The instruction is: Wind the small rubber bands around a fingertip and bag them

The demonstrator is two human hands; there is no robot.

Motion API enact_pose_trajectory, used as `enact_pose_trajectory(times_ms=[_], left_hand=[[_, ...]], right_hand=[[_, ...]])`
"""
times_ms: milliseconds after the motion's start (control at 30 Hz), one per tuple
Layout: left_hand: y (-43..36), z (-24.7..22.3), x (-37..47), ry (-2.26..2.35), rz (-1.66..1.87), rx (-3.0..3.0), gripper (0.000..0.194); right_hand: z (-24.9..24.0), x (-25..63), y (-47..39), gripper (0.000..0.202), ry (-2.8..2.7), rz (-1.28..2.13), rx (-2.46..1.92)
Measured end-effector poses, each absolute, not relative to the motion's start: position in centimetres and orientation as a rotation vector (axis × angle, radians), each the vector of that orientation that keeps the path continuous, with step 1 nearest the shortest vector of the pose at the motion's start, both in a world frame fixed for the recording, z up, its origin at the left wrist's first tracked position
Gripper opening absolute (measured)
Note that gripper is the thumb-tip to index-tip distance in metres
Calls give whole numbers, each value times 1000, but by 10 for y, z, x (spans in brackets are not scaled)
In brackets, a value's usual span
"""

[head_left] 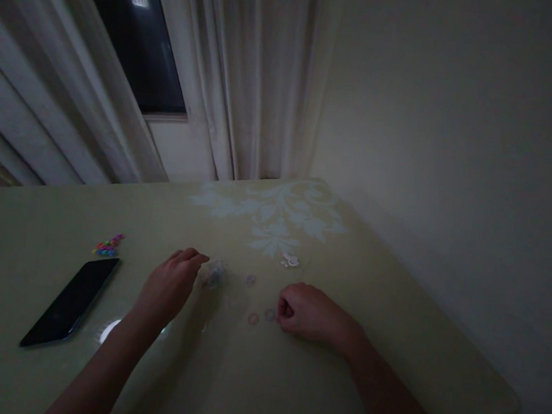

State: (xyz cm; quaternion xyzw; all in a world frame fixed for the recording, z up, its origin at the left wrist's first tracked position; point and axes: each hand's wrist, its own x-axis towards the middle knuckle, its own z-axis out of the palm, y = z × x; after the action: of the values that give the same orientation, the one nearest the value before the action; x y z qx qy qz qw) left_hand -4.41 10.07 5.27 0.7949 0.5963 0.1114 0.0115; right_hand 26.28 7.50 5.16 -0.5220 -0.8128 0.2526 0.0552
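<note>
Left of centre, my left hand (175, 283) reaches over the table with its fingers bent together at the edge of a small, crinkled clear plastic bag (213, 274). What lies inside the bag is too dim to tell. Curled up on the tabletop, my right hand (309, 312) is closed, and anything between its fingers is hidden. Just left of it lie a greyish ring (270, 315) and a reddish ring (253, 319). A small pale cluster (250, 281) is between the two hands. Beyond the right hand sits a small white piece (290, 260).
A black phone (72, 302) lies on the left, with a pile of small colourful pieces (108, 244) behind it. The greenish table (250, 391) has a pale floral pattern at its far corner. A wall (445, 151) borders its right side; curtains (263, 77) hang behind.
</note>
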Motion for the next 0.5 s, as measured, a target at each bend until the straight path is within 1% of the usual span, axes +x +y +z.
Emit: enact_pose_trajectory(times_ms=[233,400,500], left_hand=[[103,44,25,1524,199,2595,25],[87,32,27,1449,125,2631,24],[73,27,19,1459,98,2656,26]], right_hand=[[57,263,79,6,-2455,700,-1660],[45,248,76,6,-2477,677,-1465],[40,243,72,5,-2524,665,-1464]])
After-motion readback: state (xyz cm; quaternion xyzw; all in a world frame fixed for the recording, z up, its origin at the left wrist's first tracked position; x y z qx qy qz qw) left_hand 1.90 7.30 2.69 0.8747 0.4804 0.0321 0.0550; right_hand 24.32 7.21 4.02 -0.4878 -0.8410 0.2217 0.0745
